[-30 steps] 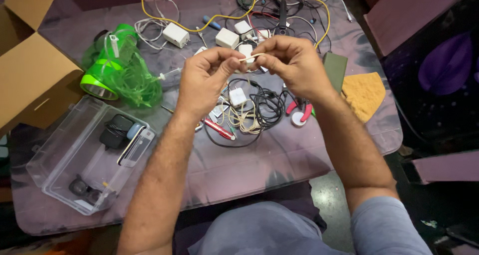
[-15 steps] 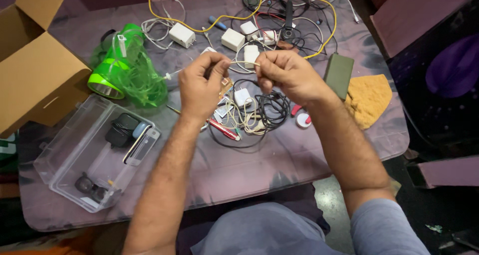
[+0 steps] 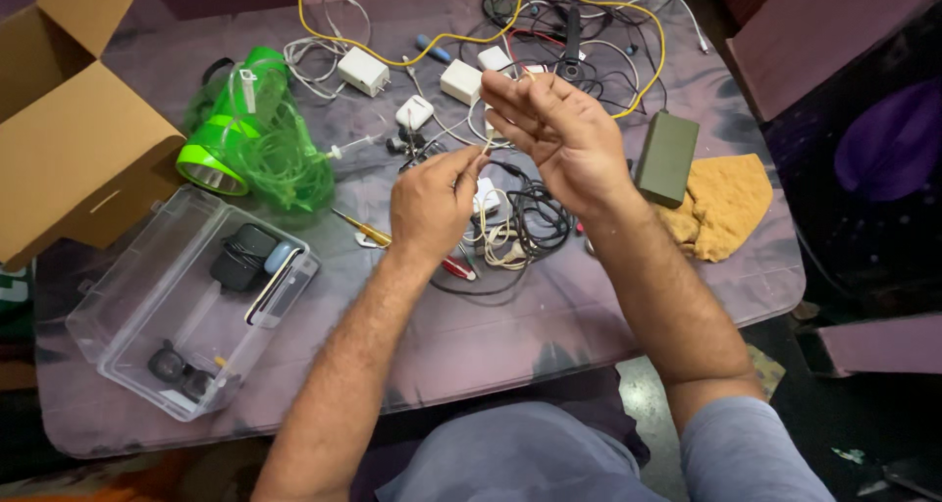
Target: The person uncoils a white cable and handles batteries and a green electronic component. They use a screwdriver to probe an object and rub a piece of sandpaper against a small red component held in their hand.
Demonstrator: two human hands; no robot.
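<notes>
Both hands pinch one thin white cord [image 3: 488, 147]; left hand [image 3: 432, 203] below, right hand [image 3: 559, 134] above.

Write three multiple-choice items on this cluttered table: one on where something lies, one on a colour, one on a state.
1. Where does the clear plastic box lie?
A. Left of the person's arms
B. On the yellow cloth
C. Inside the cardboard box

2. What colour is the flashlight?
A. Red
B. Bright green
C. Black

3. How is the thin white cable held?
A. Lying untouched
B. Between both hands
C. Coiled in the clear box

Answers:
1 A: the clear box sits on the table at the left.
2 B: its body is vivid green.
3 B: the left hand and right hand each pinch it above the tangled cables.
</notes>
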